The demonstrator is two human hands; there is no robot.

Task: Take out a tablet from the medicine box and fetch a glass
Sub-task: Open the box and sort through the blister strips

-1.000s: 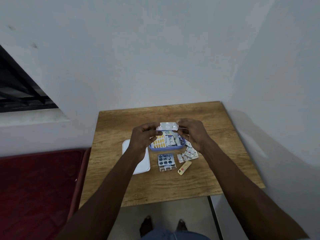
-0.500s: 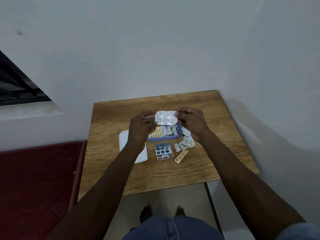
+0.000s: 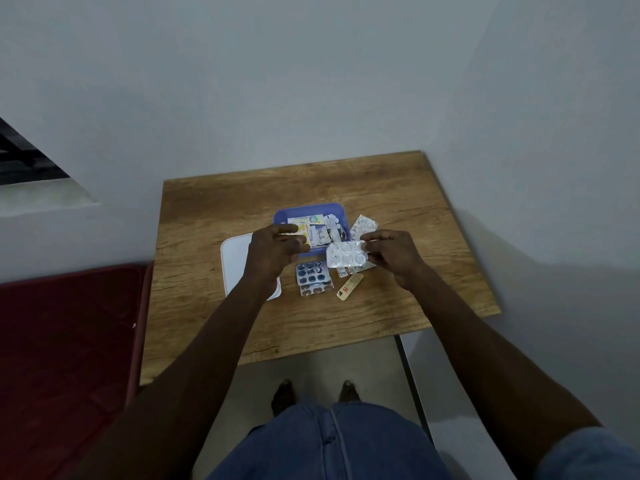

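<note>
At the centre of the frame the right hand [image 3: 391,258] pinched a silver blister strip [image 3: 347,254] by its right edge, holding it just below the blue medicine box [image 3: 337,211] and above loose strips on the wooden table [image 3: 398,306]. The left hand [image 3: 277,249] hovered over the box's left side, fingers loosely curled; whether it gripped anything could not be told. A white lid [image 3: 233,258] lay partly under that wrist. A dark-tablet strip [image 3: 312,274] and a yellow strip [image 3: 349,286] lay lower centre. The step in hand looked like picking the strip; next, a tablet would need pressing through the foil with both hands. No glass was visible.
</note>
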